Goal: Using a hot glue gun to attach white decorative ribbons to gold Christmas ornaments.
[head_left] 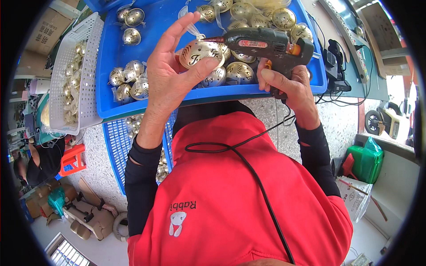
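Observation:
My left hand (171, 73) holds a shiny gold ball ornament (200, 52) between thumb and fingers, above a blue tray (111, 53). My right hand (288, 86) grips a black hot glue gun (266, 44) by its handle. The gun's nozzle points left and touches the top of the held ornament. A black cord (248, 168) runs from the gun down across my red top. Several more gold ornaments (128, 84) lie in the tray, some in clear wrappers.
A white mesh basket (73, 66) with several gold ornaments stands left of the tray. A blue crate (116, 146) sits below. A green box (366, 162) is at the right, and another person (37, 162) sits at the far left.

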Demonstrator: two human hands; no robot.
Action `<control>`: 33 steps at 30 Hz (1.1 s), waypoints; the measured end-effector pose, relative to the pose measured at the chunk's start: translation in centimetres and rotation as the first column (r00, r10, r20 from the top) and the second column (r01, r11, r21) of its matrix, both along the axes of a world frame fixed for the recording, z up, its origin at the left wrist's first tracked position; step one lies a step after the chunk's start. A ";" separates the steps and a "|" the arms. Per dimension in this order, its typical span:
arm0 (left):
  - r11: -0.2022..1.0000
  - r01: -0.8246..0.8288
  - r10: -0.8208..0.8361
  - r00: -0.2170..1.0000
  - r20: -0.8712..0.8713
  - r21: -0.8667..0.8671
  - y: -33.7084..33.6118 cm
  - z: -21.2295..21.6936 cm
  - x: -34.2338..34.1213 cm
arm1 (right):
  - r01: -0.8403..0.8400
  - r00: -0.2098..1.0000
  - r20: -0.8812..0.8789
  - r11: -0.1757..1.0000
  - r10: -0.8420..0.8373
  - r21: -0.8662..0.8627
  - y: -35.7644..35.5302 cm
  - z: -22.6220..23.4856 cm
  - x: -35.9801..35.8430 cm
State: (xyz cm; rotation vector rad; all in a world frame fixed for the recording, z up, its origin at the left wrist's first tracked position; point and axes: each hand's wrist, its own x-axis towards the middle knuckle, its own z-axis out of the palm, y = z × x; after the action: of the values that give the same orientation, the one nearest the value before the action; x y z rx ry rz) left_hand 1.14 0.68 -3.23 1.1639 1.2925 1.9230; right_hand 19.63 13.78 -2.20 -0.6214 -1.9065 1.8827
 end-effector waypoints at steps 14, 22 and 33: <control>1.000 0.014 -0.012 0.999 0.051 -0.028 0.6 1.6 -0.1 | -0.060 0.998 -0.023 0.982 0.057 -0.179 1.2 1.9 0.3; 0.964 0.157 -0.114 0.973 0.199 -0.216 5.2 4.2 -5.4 | 0.185 0.948 -0.229 0.969 -0.220 -0.163 3.4 1.6 2.4; 0.836 0.435 -0.478 0.877 -0.054 -0.334 21.4 6.5 -7.8 | 0.338 0.879 -0.229 0.885 -0.419 -0.321 5.7 -0.6 4.8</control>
State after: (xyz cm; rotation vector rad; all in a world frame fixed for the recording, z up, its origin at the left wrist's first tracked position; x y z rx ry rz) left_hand -6.71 22.08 3.29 1.3096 1.1953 1.2586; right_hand 24.44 19.48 -2.84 -0.6971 -1.2409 1.8611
